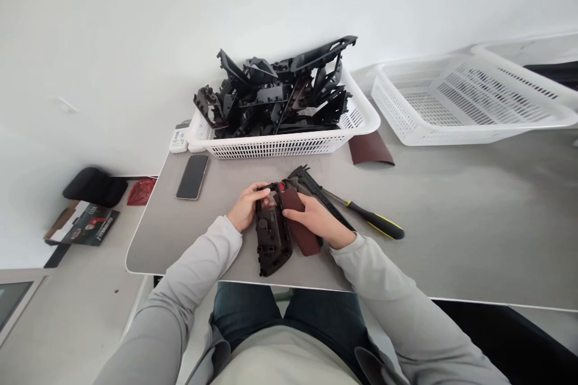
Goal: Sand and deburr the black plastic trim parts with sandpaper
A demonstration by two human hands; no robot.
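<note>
My left hand (246, 206) grips the upper left edge of a black plastic trim part (273, 239), which sits at the front of the table with its ribbed side up. In my right hand (318, 221) is a strip of dark red sandpaper (303, 234), pinched between thumb and fingers. The strip meets the trim part's right side near its top. Just beyond my right hand lie a black caliper (318, 189) and a screwdriver (374, 219) with a black and yellow handle. Something red shows partly behind the trim part's top end.
A white basket (280, 147) heaped with black plastic parts (266, 93) stands at the back. Right of it is another white basket (469, 132), with a curved sandpaper sheet (371, 149) between them. A phone (192, 176) lies at the left. The table's front edge runs close to my body.
</note>
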